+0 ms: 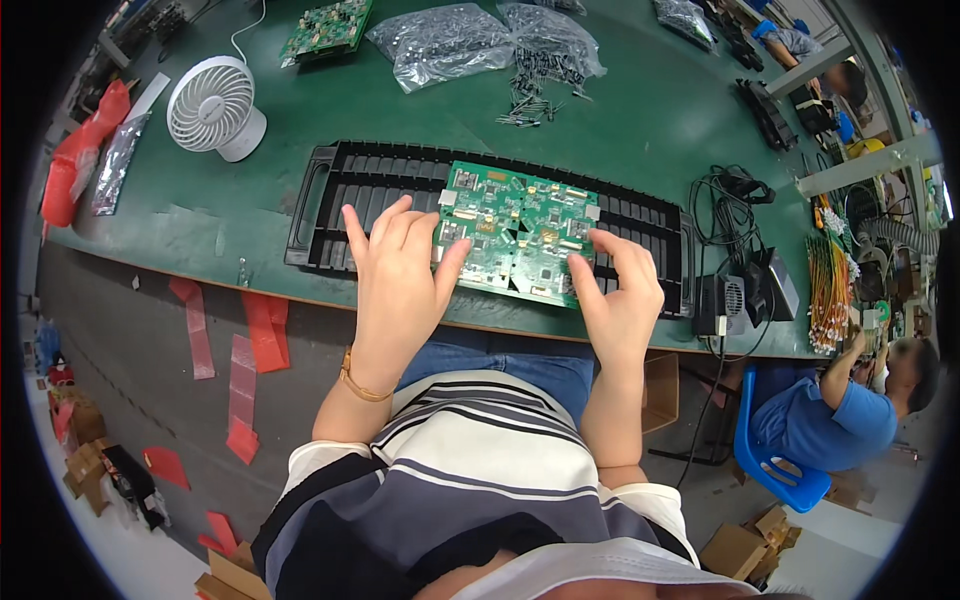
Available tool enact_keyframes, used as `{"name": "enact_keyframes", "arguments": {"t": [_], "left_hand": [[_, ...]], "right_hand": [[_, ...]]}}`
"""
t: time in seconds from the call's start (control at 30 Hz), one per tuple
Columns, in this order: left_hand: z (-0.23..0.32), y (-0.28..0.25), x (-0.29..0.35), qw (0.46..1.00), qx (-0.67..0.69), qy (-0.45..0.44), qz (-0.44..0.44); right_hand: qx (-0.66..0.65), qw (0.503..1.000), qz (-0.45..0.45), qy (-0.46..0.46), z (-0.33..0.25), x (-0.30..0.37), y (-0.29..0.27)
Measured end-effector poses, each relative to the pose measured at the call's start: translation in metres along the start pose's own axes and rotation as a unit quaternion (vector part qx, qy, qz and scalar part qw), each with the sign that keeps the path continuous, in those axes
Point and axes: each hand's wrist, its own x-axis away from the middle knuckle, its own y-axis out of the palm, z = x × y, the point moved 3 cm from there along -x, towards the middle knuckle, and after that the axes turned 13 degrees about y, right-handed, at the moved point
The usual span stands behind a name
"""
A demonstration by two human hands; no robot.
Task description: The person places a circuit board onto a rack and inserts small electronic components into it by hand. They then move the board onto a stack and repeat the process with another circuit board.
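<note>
Clock dirs from the PCB panel (492,240). Far L on the green counter (640,120), 9–10 o'clock: red plastic bag (78,165); then white desk fan (208,108), 10 o'clock. L hand (398,262): fingers spread over L end of the black ribbed tray (640,213), thumb at the panel's L edge; can't tell if it grips. Panel itself: over tray's middle, btwn both hands. At 12: leaded components (535,100), loose by a clear bag (560,40). R hand (625,290): thumb & fingertips apart, at panel's R edge; clamp or light touch, can't tell. At 3: black cables (732,195). Progress, my judgement: chips & connectors already on panel; it's over the tray, not visibly down in it; no loose components in either hand; what's left, unclear
</note>
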Motion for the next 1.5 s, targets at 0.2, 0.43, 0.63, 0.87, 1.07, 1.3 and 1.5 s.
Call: {"name": "enact_keyframes", "arguments": {"t": [0.2,0.43,0.63,0.87,1.07,1.3,1.5], "left_hand": [[0.004,0.006,-0.001,1.000,0.003,-0.007,-0.005],[0.004,0.014,0.004,0.999,0.006,-0.001,-0.032],[0.007,0.018,0.006,1.000,-0.007,0.006,-0.027],[0.020,-0.004,-0.009,0.998,0.030,0.037,0.034],[0.062,-0.073,-0.027,0.667,0.729,0.149,-0.016],[0.108,-0.075,-0.038,0.485,0.807,0.335,0.036],[0.098,-0.082,-0.053,0.504,0.829,0.238,-0.033]], "right_hand": [[-0.033,0.999,-0.018,0.032,0.006,-0.002,0.006],[0.005,1.000,-0.006,0.004,0.014,-0.002,0.014],[0.063,0.998,0.008,-0.020,0.014,-0.003,0.016],[0.079,0.996,-0.036,-0.016,0.008,-0.007,0.008],[0.158,0.983,-0.065,-0.065,-0.002,-0.028,0.000],[0.260,0.954,-0.144,-0.048,-0.037,-0.125,0.027],[0.306,0.932,-0.194,-0.012,0.022,-0.202,0.106]]}}
